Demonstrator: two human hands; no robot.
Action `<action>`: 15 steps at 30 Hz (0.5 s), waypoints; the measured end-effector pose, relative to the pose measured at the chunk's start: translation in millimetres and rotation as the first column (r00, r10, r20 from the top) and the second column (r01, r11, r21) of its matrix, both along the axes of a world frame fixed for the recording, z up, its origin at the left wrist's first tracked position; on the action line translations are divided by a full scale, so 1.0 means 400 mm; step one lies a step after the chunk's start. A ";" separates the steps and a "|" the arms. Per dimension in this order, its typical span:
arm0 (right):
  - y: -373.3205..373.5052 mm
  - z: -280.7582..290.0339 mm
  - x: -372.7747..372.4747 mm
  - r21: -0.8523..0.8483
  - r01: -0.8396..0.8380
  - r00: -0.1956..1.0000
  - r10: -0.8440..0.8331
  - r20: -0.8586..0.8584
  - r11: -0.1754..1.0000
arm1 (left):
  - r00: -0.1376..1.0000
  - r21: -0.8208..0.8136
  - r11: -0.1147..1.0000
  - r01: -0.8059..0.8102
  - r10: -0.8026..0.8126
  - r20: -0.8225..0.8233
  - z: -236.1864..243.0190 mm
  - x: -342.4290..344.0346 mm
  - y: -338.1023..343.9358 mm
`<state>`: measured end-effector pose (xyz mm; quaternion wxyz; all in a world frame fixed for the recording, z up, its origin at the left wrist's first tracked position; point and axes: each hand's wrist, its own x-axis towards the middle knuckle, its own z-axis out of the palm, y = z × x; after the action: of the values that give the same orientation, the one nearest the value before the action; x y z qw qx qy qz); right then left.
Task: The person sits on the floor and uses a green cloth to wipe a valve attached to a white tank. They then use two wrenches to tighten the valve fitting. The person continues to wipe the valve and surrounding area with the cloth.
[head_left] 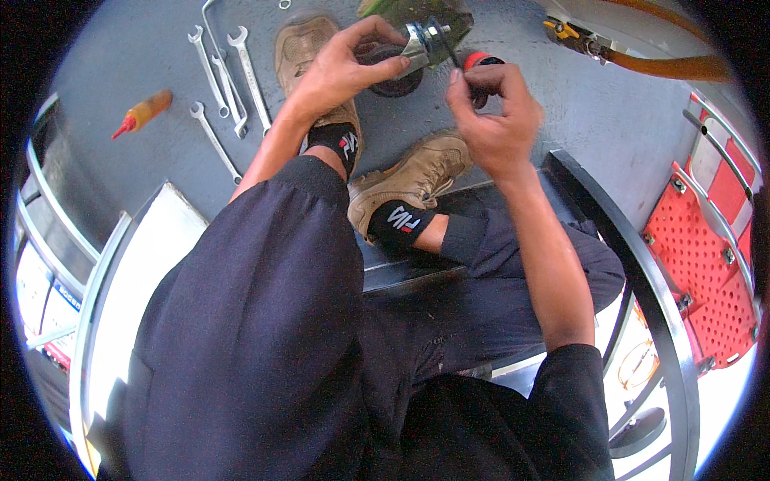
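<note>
the left hand (341, 68) is up near the top of the view, fingers curled round a small metal fitting (417, 44), thumb and forefinger pinching its silver body so it sits tilted above a dark round part (395, 80) on the floor. the right hand (493, 112) is just beside it, fingertips closed tight on a thin dark tool (449, 50) whose tip pokes into the fitting; the rest of that hand is bunched into a loose fist. behind the right hand's knuckles a red and black capped object (481, 60) shows, mostly hidden, so i cannot tell what it is.

below the hands are the person's own feet in tan shoes (417, 176) and black socks (397, 220), legs crossed in dark trousers, sitting on a dark ledge (409, 272) on the grey floor (609, 112).

off to the left on the floor lies a cluster of silver open-ended spanners (228, 84), some touching each other, one lying a bit apart lower down. further left, well apart from them, an orange squeeze bottle (144, 112) with a red nozzle lies on its side.

at the top right a yellow-handled valve (565, 32) joins an orange hose (674, 66) running to the edge. on the right stands a red perforated panel (698, 272) with metal rails, and a curved black metal bar (642, 272) sweeps down beside the person's right arm
</note>
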<state>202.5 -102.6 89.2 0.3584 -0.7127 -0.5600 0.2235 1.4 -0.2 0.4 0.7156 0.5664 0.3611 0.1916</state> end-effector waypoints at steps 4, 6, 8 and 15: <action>0.032 0.031 0.053 0.022 -0.011 0.997 0.010 0.078 1.000 | 0.999 0.000 1.000 0.016 -0.016 -0.032 -0.001 0.000 0.003; 0.035 0.050 0.091 -0.033 -0.005 0.992 0.009 0.123 0.999 | 0.999 -0.008 1.000 0.008 -0.008 -0.046 0.002 -0.003 0.006; 0.026 0.075 0.127 -0.108 0.029 0.983 -0.009 0.186 0.994 | 0.999 -0.042 0.999 -0.031 0.030 -0.027 0.001 -0.006 0.003; -0.034 0.032 0.198 -0.583 -0.025 0.896 0.276 0.347 0.812 | 0.982 -0.073 0.979 -0.190 0.190 -0.009 0.040 -0.012 0.004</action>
<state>281.7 -116.3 102.1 -0.0154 -0.7693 -0.5876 0.2502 -3.4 1.5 16.4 0.7140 0.5028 0.4210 0.2451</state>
